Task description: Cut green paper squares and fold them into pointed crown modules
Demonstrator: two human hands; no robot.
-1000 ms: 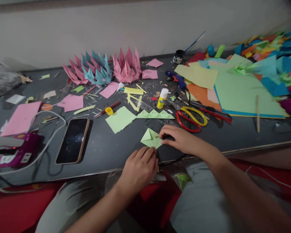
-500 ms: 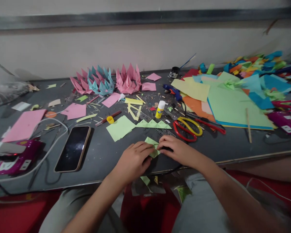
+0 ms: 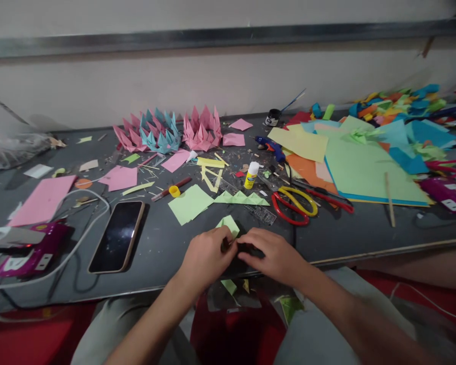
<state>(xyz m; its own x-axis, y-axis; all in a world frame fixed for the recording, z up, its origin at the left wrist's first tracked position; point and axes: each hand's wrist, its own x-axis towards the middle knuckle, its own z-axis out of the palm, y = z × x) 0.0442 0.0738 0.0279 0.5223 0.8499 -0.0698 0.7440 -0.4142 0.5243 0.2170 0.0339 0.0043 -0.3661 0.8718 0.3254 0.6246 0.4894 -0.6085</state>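
My left hand (image 3: 207,256) is closed, thumb and fingers pinching a small folded piece of light green paper (image 3: 230,224) near the table's front edge. The paper's upper part shows beyond my fingers; its lower part is hidden. My right hand (image 3: 271,251) is beside it, fingertips close to my left thumb, with a gap between its own thumb and forefinger. Beyond my hands lie a stack of green paper squares (image 3: 190,204) and a row of folded green triangles (image 3: 242,198). An uncapped glue stick (image 3: 251,175) stands behind the row.
A phone (image 3: 117,236) lies to the left, near a purple glue gun-like device with cables. Red-and-yellow-handled scissors (image 3: 294,205) and a blue glue gun (image 3: 270,147) are right of centre. Pink and blue paper crowns (image 3: 202,129) stand behind. Coloured sheets (image 3: 368,167) spread at right.
The green paper has been lifted and tilted, drawn slightly left and toward me. My left hand now pinches it, and my right hand has moved down with its fingers parted.
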